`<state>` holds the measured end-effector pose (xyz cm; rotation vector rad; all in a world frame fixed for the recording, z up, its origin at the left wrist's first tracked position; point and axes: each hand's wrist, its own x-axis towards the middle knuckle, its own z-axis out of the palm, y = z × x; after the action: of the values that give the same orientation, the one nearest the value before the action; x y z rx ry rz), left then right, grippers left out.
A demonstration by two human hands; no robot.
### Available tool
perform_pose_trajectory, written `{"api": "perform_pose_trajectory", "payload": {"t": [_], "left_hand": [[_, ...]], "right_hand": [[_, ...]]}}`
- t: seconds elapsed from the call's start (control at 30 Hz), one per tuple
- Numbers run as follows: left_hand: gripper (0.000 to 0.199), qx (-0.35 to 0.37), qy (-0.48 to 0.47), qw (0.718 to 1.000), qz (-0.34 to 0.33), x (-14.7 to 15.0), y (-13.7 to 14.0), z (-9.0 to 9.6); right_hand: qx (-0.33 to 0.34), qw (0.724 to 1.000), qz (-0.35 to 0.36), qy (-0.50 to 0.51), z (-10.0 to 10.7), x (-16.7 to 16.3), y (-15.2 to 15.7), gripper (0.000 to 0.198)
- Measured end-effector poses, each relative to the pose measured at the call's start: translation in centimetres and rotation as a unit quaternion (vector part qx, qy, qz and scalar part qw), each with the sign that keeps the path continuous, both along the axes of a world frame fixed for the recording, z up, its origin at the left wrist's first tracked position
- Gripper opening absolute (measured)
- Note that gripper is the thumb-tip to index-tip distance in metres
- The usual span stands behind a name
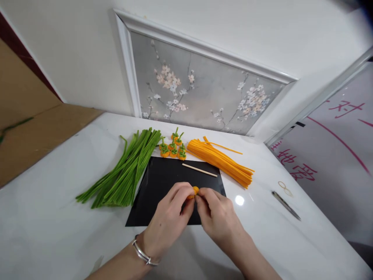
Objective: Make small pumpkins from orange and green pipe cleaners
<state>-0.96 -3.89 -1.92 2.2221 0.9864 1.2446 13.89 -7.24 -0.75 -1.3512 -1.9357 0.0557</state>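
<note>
Between my hands, above the black mat (157, 186), is a small coiled piece of orange pipe cleaner (196, 190). My left hand (171, 212), with a silver bracelet at the wrist, is closed around its left side; the fingers hide much of it. The thumb and forefinger of my right hand (218, 214) pinch together at its right edge, where I cannot make out the detail. A thin wooden stick (199, 170) lies on the mat just beyond my fingers. Past the mat stand several small orange pumpkin shapes (173, 148) with green tops and stems.
A large bundle of green pipe cleaners (125, 175) lies left of the mat, and an orange bundle (221, 160) lies to its right. Farther right are a slim metal tool (285, 205) and rubber bands (281, 184). A framed floral panel (204, 85) borders the white table's back.
</note>
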Motion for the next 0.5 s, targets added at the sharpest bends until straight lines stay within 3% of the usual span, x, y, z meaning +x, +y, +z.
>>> {"api": "perform_pose_trajectory", "payload": {"t": [0.37,0.5], "left_hand": [[0.007,-0.212,-0.067,0.975,-0.015,0.14,-0.05,0.89],[0.006,-0.322,-0.149,0.934,-0.049,0.10,0.51,0.92]], "right_hand": [[-0.001,1.000,0.019,-0.003,-0.06,0.07,0.05,0.018],[-0.043,0.997,0.015,0.055,0.49,0.77,0.14,0.015]]}}
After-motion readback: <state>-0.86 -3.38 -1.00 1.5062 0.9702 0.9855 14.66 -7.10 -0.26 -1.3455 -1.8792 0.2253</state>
